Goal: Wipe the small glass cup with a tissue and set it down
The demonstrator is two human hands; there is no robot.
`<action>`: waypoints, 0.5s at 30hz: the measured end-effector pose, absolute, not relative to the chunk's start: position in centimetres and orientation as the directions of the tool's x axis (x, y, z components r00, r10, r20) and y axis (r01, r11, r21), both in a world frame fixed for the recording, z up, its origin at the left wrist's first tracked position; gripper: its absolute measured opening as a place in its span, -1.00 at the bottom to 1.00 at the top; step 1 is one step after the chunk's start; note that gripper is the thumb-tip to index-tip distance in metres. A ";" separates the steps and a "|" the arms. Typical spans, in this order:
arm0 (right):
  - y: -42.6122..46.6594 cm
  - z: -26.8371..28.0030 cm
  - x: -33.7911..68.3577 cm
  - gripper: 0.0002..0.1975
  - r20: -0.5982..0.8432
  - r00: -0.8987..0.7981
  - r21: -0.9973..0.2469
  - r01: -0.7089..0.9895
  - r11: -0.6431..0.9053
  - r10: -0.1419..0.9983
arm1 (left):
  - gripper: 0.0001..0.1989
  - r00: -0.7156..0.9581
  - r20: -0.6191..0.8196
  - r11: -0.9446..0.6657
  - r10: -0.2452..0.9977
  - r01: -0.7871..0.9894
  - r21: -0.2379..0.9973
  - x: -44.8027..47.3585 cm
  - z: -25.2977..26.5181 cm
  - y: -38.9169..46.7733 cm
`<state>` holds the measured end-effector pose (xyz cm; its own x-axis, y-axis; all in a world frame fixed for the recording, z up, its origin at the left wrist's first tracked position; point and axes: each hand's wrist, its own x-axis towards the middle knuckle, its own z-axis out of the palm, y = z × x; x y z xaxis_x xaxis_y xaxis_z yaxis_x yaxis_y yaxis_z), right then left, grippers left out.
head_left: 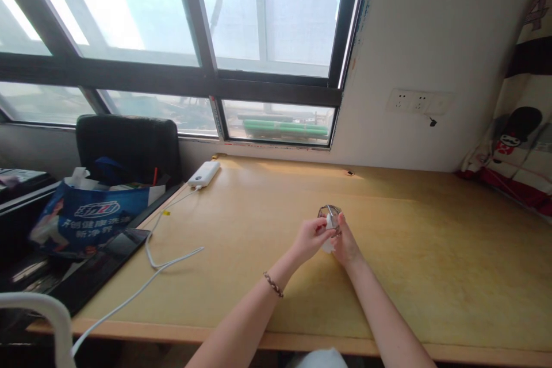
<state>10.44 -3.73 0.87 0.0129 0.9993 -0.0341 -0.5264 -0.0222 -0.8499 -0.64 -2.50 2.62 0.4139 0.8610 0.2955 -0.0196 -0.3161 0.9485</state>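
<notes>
I pinch a small white cloth [329,223] in my left hand [309,240] against the small clear glass [330,212], which my right hand [346,243] grips to steady it, mid-desk, well right of the white power bank [204,173].

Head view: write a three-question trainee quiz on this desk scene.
1. True or false: both hands meet over the wooden desk.
2. Which wrist wears the bracelet? A left, B right.
3. What does the white cable plug into?

Key:
1. True; the left hand and right hand hold a small glass item with something white, too small to identify.
2. A.
3. The white power bank near the window.
</notes>
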 end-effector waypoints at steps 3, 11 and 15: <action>-3.5 0.6 10.6 -0.55 -0.064 0.052 -0.799 -0.600 -0.020 0.997 | -0.71 0.443 0.350 -0.430 0.825 0.092 0.898 -0.5 2.7 -2.7; -3.4 0.9 11.2 -0.48 -0.045 0.006 -0.754 -0.656 -0.030 0.999 | -0.85 0.452 0.476 -0.600 0.754 0.179 0.780 -1.4 3.7 -3.3; -3.5 1.1 11.2 -0.59 -0.097 0.046 -0.694 -0.720 -0.034 0.994 | -0.96 0.356 0.419 -0.478 0.835 0.094 0.873 -1.6 3.5 -3.0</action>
<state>11.24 -3.45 1.11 0.0457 0.9943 -0.0967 -0.7196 -0.0344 -0.6935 -1.62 -3.00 3.46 0.3564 0.8350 0.4192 0.0935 -0.4782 0.8732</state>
